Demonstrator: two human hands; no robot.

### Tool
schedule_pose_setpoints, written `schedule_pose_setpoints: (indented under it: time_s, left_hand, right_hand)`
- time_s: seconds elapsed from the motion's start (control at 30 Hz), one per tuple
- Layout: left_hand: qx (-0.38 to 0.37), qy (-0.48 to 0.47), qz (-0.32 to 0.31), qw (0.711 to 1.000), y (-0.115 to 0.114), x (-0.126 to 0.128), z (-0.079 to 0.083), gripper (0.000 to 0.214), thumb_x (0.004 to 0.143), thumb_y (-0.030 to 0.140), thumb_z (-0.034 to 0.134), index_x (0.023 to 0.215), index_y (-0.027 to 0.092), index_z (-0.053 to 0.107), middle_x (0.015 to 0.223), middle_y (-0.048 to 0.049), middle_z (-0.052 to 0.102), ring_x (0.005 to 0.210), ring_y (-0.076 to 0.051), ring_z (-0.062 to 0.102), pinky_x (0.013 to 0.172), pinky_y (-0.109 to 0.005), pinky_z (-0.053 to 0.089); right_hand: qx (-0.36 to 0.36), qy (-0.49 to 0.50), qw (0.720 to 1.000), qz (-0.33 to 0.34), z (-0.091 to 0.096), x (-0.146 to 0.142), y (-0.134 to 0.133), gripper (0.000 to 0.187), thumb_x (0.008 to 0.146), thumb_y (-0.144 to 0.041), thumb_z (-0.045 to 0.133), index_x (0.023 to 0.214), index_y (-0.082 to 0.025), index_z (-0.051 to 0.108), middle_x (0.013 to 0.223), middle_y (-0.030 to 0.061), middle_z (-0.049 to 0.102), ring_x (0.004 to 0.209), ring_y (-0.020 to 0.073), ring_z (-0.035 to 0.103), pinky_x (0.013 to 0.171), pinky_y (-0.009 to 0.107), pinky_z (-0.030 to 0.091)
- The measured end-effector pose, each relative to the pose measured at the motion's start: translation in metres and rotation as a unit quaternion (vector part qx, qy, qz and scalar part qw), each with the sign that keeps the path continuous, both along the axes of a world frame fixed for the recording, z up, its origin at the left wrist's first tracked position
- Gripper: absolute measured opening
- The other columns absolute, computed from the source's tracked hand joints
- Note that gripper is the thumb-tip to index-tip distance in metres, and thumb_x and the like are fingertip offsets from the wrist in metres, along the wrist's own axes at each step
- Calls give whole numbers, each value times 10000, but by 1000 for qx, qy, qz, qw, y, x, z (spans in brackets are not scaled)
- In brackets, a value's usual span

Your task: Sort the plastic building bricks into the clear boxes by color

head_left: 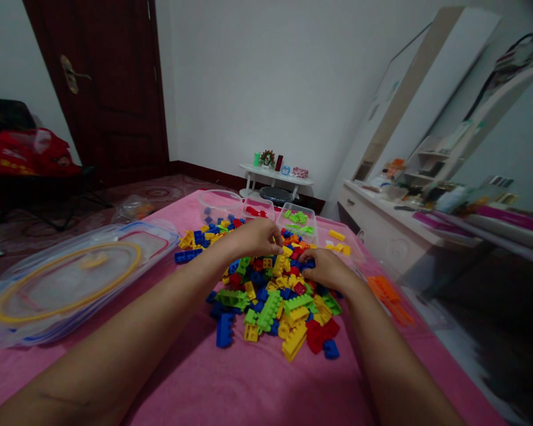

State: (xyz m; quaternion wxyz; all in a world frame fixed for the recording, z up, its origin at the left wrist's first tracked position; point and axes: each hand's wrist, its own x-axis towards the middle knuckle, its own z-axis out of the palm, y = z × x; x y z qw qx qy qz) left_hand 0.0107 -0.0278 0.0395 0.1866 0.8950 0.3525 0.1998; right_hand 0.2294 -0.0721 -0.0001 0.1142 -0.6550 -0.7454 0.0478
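Note:
A heap of coloured plastic bricks (275,302), yellow, blue, green and red, lies on a pink cloth (231,378). My left hand (255,236) reaches over the far side of the heap with its fingers curled in a pinch; what they grip is hidden. My right hand (324,267) rests on the heap's right side, fingers bent down among the bricks, apparently closed on a blue brick. Behind the heap stand clear tubs: one with red bricks (258,210), one with green bricks (298,218), one with blue bricks (217,204).
Clear lids with yellow and blue rims (66,278) lie stacked at the left. Orange bricks (384,290) sit in a clear tub at the right edge. A white dresser (382,231) stands to the right, a small white shelf (275,174) and a dark door (111,89) behind.

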Motion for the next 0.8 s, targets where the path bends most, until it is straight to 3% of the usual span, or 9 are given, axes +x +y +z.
schedule_pose_setpoints:
  time_s: [0.13,0.27,0.4,0.47,0.53,0.67,0.73,0.8]
  left_hand:
    - [-34,-20,-12,999,-1,6,-5,241,707,305,606,831,138,727,690,-36,689,607,-130,575,526,-210,367]
    - [-67,-34,-4,997,-1,11,-8,240,712,285,599,839,116,713,704,-36,677,624,-126,564,538,-203,387]
    - [-200,-158,0,967,-6,18,-10,350,758,339,589,1033,127,636,839,-61,651,659,-129,577,551,-214,457]
    - [-298,-258,2,919,-11,23,-10,411,805,420,547,1129,168,562,989,-85,617,716,-134,596,587,-243,505]
    - [-404,-335,8,851,-17,28,-10,458,841,502,472,1184,199,495,1058,-100,580,746,-142,609,624,-286,534]
    - [-592,-395,-15,702,-19,33,-13,543,855,594,362,1162,161,472,885,-82,584,685,-162,622,613,-342,558]
    - [-643,-408,-28,648,-17,35,-17,482,867,550,388,1072,134,520,797,-66,582,648,-148,616,547,-277,547]
    - [-668,-424,-31,611,-14,36,-22,356,866,446,478,981,118,558,742,-57,584,577,-106,587,440,-167,475]
  right_hand:
    - [4,-14,1000,-13,-5,-2,2,330,648,-158,597,947,-242,709,994,41,695,926,208,623,836,306,442]
    - [4,-28,998,-50,-7,-4,3,279,620,-175,608,873,-230,711,951,46,696,886,208,625,763,282,446]
    - [56,4,997,-51,12,-2,0,248,623,-171,592,842,-193,706,850,46,702,789,190,625,694,258,433]
    - [100,36,994,-39,27,-3,-5,249,640,-176,591,860,-184,707,822,41,700,745,178,617,666,255,429]
    - [128,81,988,-19,39,-9,-12,254,662,-204,602,892,-178,705,798,35,695,679,162,600,620,253,425]
    - [151,181,971,48,50,-31,-23,362,680,-251,641,1035,-188,676,849,37,692,589,127,562,556,249,425]
    - [168,221,959,56,51,-41,-26,400,681,-272,657,1072,-186,662,918,58,687,580,120,557,535,247,430]
    - [196,252,946,51,52,-45,-27,379,693,-301,655,1049,-172,668,970,80,676,560,112,544,502,242,423]
